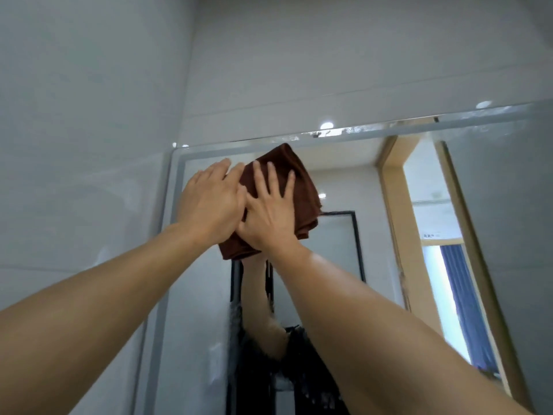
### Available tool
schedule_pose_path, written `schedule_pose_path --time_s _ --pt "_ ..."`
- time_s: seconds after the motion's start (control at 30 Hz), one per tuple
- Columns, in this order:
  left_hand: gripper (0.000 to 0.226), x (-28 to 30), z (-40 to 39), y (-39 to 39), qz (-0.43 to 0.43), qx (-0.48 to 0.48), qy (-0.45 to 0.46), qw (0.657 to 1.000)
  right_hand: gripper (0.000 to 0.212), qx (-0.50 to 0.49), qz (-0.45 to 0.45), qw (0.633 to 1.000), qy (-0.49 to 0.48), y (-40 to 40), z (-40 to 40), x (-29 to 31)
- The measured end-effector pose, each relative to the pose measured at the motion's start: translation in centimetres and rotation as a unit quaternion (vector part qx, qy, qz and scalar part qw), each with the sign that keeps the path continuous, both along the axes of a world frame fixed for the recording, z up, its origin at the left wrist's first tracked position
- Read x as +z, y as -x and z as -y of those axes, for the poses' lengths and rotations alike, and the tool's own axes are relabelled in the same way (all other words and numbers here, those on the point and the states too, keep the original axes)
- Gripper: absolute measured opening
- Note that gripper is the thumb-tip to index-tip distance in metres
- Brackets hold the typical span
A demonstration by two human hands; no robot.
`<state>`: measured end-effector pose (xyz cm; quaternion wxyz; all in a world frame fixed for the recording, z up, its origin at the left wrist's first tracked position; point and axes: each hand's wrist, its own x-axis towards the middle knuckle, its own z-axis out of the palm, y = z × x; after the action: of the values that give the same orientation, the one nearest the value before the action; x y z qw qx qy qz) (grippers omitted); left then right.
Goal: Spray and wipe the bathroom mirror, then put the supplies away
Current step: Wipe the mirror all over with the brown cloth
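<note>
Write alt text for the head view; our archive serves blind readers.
Both hands, left and right, press a brown cloth flat against the upper left of a mirror, fingers straight. Droplets cling along the mirror's top edge; grey wall tiles surround it.

Looks like a home bathroom: big frosted-edge wall mirror (344,235) on glossy grey wall tiles (89,115), with a wood-framed doorway (398,223) and blue curtain (466,310) reflected from the room behind.
</note>
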<state>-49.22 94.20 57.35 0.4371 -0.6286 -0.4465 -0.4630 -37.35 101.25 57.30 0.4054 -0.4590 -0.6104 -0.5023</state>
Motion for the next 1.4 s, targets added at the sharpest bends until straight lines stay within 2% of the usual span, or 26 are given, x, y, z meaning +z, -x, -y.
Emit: schedule_pose_path --time_s 0.23,0.43,0.63,0.8,0.93,1.13,1.4 --pt "0.048 0.3 0.1 -5.6 0.01 -0.058 -0.043 0.997 0.07 -0.002 -0.027 1.0 -0.005 -4.7 0.7 3.5" --pt "0.058 1.3 0.6 -13.2 0.001 -0.124 -0.044 0.991 0.077 -0.052 -0.108 0.992 -0.042 -18.4 3.5 7.3" --pt "0.065 1.5 1.3 -22.2 -0.062 -0.112 -0.043 0.991 0.075 -0.086 -0.183 0.977 -0.06 -31.8 6.8 7.4" --pt "0.063 1.5 1.8 -25.3 -0.089 -0.131 -0.043 0.987 0.073 -0.094 -0.224 0.968 -0.065 -37.3 8.3 6.4" --pt "0.058 1.5 1.7 -21.3 -0.078 -0.135 -0.035 0.987 0.072 -0.091 -0.234 0.967 -0.05 -36.5 8.4 6.5" --pt "0.053 0.9 0.6 -12.0 -0.045 -0.083 -0.022 0.995 0.072 -0.089 -0.28 0.955 -0.051 -31.0 7.1 6.9" --pt "0.052 1.3 0.2 -2.6 -0.013 -0.06 -0.018 0.998 0.074 -0.059 -0.184 0.98 -0.053 -14.0 2.7 7.5"
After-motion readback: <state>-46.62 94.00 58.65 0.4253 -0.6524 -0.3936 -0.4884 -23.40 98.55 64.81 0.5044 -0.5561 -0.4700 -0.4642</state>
